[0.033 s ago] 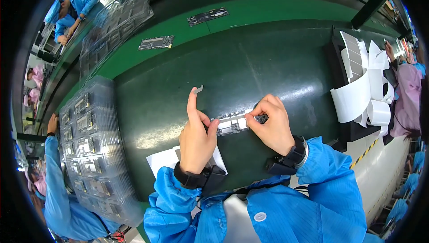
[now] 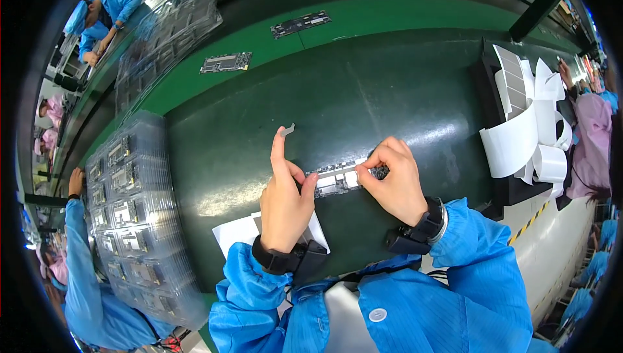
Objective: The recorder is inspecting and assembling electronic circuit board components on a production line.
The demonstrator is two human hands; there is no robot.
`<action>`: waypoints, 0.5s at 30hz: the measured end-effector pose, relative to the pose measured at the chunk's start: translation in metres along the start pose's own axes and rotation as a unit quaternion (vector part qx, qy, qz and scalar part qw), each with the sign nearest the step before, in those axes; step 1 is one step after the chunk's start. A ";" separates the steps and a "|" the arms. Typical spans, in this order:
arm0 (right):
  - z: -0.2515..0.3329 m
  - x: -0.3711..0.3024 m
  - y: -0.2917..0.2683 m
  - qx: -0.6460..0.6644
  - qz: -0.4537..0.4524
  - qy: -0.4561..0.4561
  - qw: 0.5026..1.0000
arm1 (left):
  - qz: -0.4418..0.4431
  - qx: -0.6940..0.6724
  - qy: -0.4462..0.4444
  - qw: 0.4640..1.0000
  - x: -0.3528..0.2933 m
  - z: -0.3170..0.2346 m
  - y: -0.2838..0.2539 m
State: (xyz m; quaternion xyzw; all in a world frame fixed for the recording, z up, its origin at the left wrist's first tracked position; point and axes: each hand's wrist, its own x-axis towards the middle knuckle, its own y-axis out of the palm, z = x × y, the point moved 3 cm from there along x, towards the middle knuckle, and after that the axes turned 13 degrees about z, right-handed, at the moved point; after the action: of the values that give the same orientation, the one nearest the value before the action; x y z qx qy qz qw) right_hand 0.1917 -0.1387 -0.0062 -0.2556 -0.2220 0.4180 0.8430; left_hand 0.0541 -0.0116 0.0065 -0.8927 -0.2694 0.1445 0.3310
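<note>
A narrow circuit board point(image 2: 333, 185) with silver shields lies on the dark green work surface point(image 2: 259, 119) between my hands. A grey strip point(image 2: 337, 173) runs along it. My left hand point(image 2: 285, 204) has its thumb at the board's left end, with the lower fingers partly hidden. Its index finger points up, and a small grey sticker point(image 2: 288, 130) clings to the fingertip. With thumb and forefinger pinched together, my right hand point(image 2: 394, 181) is at the strip's right end, over the board. White paper point(image 2: 237, 233) lies partly under my left wrist.
Stacked clear trays point(image 2: 139, 223) of circuit boards stand at left, a co-worker's arm point(image 2: 76, 230) beside them. Two boards, one nearer point(image 2: 226, 62) and one farther point(image 2: 300, 24), lie on the bright green strip. At right, a black box point(image 2: 496, 187) holds curled white label sheets point(image 2: 513, 142).
The two circuit boards on the bright green strip have shifted very slightly to the left. My hands and the board between them look unchanged.
</note>
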 end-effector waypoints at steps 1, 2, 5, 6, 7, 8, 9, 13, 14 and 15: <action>0.000 0.000 0.000 0.000 -0.001 0.000 1.000 | 0.000 0.002 -0.004 1.000 0.000 0.000 0.000; 0.000 0.000 0.000 -0.001 0.001 0.001 1.000 | 0.000 0.004 -0.007 1.000 0.000 -0.001 -0.001; -0.002 0.000 0.000 -0.001 0.001 0.001 1.000 | 0.002 -0.003 -0.001 1.000 0.001 0.001 0.002; -0.001 0.000 0.000 0.002 0.002 -0.002 1.000 | 0.001 -0.001 0.000 1.000 0.000 0.001 0.001; 0.000 0.000 -0.001 0.003 0.000 -0.004 1.000 | 0.001 0.001 -0.002 1.000 0.000 0.001 0.000; 0.001 0.000 -0.001 0.002 0.004 -0.005 1.000 | 0.001 0.003 -0.004 1.000 -0.001 0.001 -0.001; 0.001 0.000 -0.001 0.000 0.006 -0.005 1.000 | 0.002 0.003 -0.001 1.000 0.000 0.001 0.000; 0.002 -0.001 -0.001 -0.005 0.007 -0.002 1.000 | 0.001 0.007 -0.003 1.000 -0.001 0.001 0.000; 0.004 -0.001 -0.002 -0.034 -0.001 0.012 0.999 | -0.001 0.009 -0.004 1.000 -0.002 0.001 -0.001; 0.004 -0.002 -0.005 -0.066 -0.009 0.029 0.997 | 0.000 0.009 0.000 1.000 -0.001 0.001 0.000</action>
State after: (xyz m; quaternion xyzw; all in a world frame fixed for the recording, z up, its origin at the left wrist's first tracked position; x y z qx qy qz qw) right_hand 0.1912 -0.1413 -0.0005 -0.3203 -0.2266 0.3871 0.8344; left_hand 0.0525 -0.0115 0.0057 -0.8895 -0.2683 0.1471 0.3394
